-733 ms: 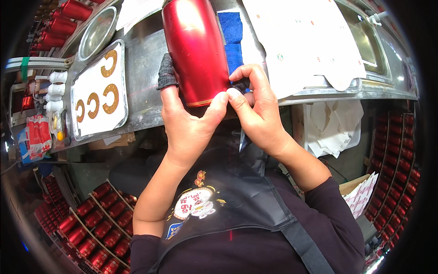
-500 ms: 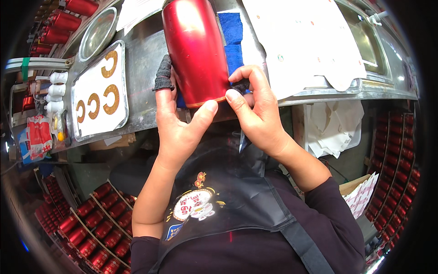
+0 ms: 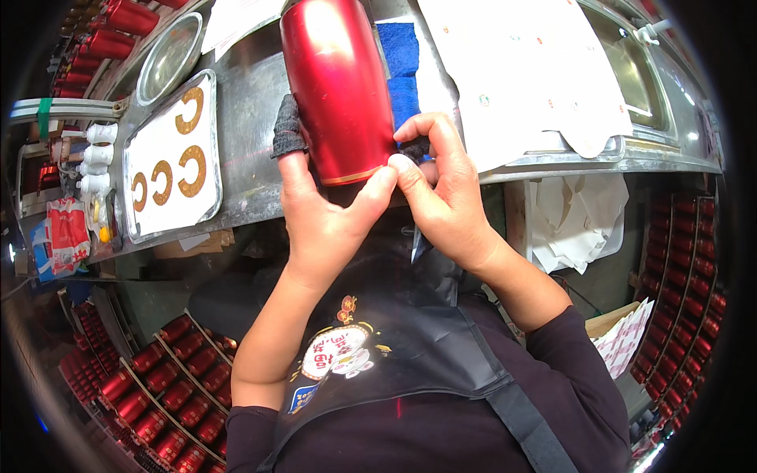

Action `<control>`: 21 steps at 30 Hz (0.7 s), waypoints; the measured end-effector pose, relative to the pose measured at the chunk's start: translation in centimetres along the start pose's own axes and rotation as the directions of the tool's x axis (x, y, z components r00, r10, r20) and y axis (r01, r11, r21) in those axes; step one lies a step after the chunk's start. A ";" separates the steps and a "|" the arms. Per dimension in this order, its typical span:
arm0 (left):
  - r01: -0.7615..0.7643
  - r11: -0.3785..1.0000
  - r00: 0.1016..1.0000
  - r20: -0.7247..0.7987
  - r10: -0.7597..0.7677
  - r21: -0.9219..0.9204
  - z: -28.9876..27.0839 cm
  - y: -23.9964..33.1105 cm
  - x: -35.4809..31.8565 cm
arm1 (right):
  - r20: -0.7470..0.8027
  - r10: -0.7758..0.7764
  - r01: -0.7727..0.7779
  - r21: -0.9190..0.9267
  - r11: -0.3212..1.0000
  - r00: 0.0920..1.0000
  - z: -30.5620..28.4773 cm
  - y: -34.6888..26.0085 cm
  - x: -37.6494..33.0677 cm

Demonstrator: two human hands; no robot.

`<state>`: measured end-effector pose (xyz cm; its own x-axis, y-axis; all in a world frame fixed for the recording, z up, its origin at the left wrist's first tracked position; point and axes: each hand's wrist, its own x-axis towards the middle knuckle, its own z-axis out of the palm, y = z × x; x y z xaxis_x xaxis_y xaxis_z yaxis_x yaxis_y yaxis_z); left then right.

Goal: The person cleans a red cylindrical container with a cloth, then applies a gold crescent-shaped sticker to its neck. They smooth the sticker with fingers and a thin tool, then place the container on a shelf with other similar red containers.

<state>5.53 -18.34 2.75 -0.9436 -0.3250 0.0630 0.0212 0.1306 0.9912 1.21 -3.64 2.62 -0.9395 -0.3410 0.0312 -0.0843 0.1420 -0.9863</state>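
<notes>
A glossy red metal canister [image 3: 343, 94] lies on its side over the worktop, its near end rimmed by a thin gold-orange band [image 3: 351, 179]. My left hand [image 3: 323, 225] grips the canister's left side; black wraps cover its fingers, and its thumb presses at the near rim. At the rim's right corner, my right hand [image 3: 445, 193] is closed, with thumb and bent forefinger against the canister. Both thumb tips nearly meet there. The right hand's other fingers are partly hidden, also with black wrap. A blue cloth [image 3: 402, 59] lies beside and partly under the canister.
Gold C-shaped pieces [image 3: 190, 172] lie on a white-covered tray [image 3: 177, 217] at left, below a round metal dish [image 3: 169, 59]. White sheets [image 3: 520, 79] cover the worktop's right. Racks of red canisters [image 3: 169, 394] stand on both sides. A lined bin [image 3: 572, 221] sits under the worktop's edge.
My left thumb has slid right along the rim to my right thumb, and the left hand has shifted slightly right. The right hand and canister are nearly unmoved.
</notes>
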 end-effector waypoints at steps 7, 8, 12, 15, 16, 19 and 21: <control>-0.025 0.997 0.993 0.115 0.034 -0.074 -1.3 0.0 0.3 | 0.000 0.007 -0.007 0.028 1.000 1.000 0.1 0.2 0.0; -0.028 0.999 0.995 0.091 0.031 -0.028 -1.2 -0.1 0.3 | -0.003 0.006 -0.006 0.039 0.999 1.000 0.2 0.2 0.1; -0.002 0.967 0.999 0.030 0.010 -0.255 -0.8 -0.2 0.2 | -0.022 0.014 -0.013 0.051 0.999 1.000 0.3 -0.1 0.3; -0.008 0.989 0.997 0.079 0.020 -0.146 -1.0 -0.1 0.2 | -0.021 0.032 -0.032 -0.020 0.999 0.999 0.2 -0.4 0.3; 0.013 0.990 0.996 0.089 0.000 -0.139 -1.1 0.0 0.2 | -0.028 0.020 -0.020 -0.022 1.000 0.999 0.2 -0.5 0.3; 0.006 0.987 0.997 0.080 0.007 -0.163 -1.1 0.1 0.3 | -0.020 0.024 -0.024 -0.005 1.000 1.000 0.2 -0.5 0.2; 0.002 0.983 0.997 0.074 0.012 -0.185 -1.0 0.1 0.3 | -0.012 0.041 -0.041 0.030 0.999 0.999 0.2 -0.4 0.1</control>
<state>5.55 -19.35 2.98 -0.9650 -0.2537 0.0662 0.0804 -0.0459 0.9957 1.17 -3.89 2.98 -0.9460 -0.3239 -0.0073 -0.0360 0.1275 -0.9912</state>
